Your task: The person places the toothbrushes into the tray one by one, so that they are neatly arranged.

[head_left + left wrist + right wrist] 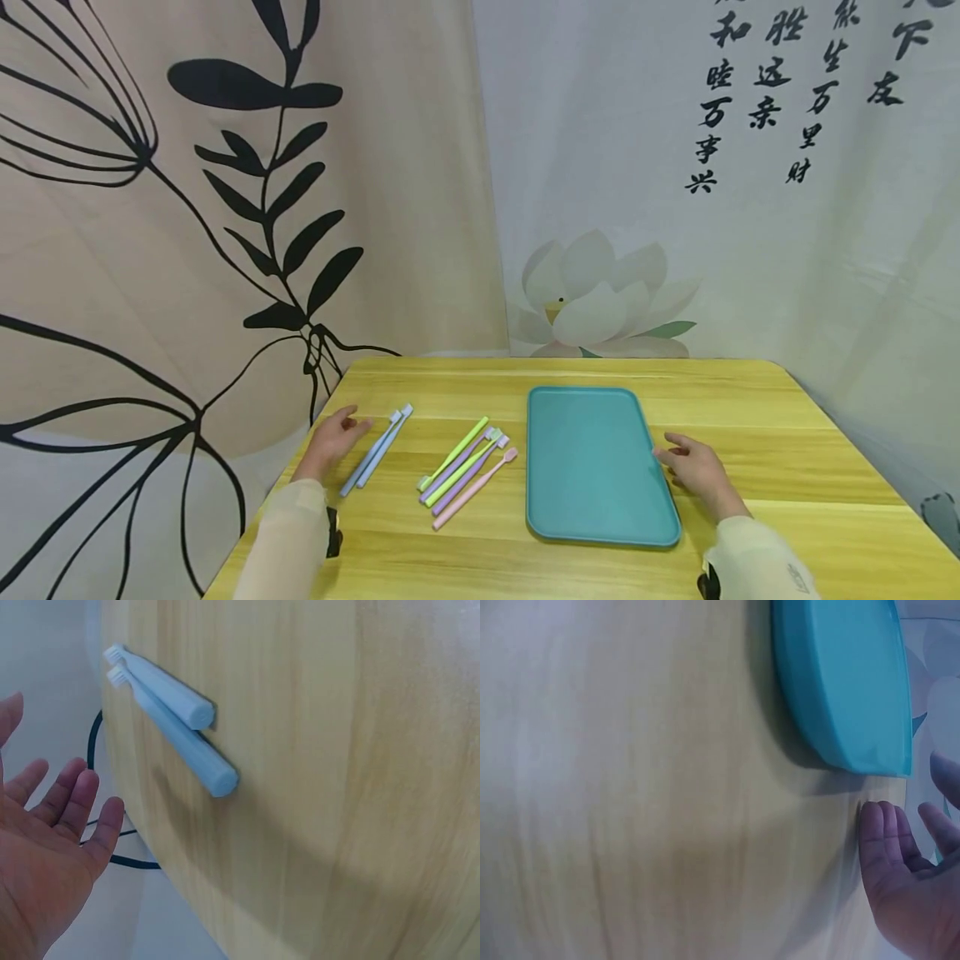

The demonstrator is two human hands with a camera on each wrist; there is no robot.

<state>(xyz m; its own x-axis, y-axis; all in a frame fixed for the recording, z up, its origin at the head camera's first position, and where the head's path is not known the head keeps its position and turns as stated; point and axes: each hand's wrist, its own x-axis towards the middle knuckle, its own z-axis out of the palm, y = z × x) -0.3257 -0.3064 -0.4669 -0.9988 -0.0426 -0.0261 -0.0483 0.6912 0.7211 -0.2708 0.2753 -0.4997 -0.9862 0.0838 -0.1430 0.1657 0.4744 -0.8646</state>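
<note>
Two blue toothbrushes (390, 446) lie side by side near the table's left edge, bristle ends pointing away. My left hand (337, 440) is just left of them, fingers relaxed and holding nothing; the left wrist view shows its fingers (75, 806) apart from the brushes (184, 742). Right of these lies a loose group of green, purple and pink toothbrushes (474, 490), roughly parallel. A teal rectangular tray (588, 467) lies flat in the middle of the table. Beside its right edge is my right hand (697, 473), with loosely bent fingers (885, 847) and nothing in it.
The wooden table (810, 475) has a rounded far corner and slanting sides. Behind it hangs a pale curtain (420, 208) printed with dark plants, a lotus and writing. Both forearms, in light sleeves (288, 542), reach in over the near part of the table.
</note>
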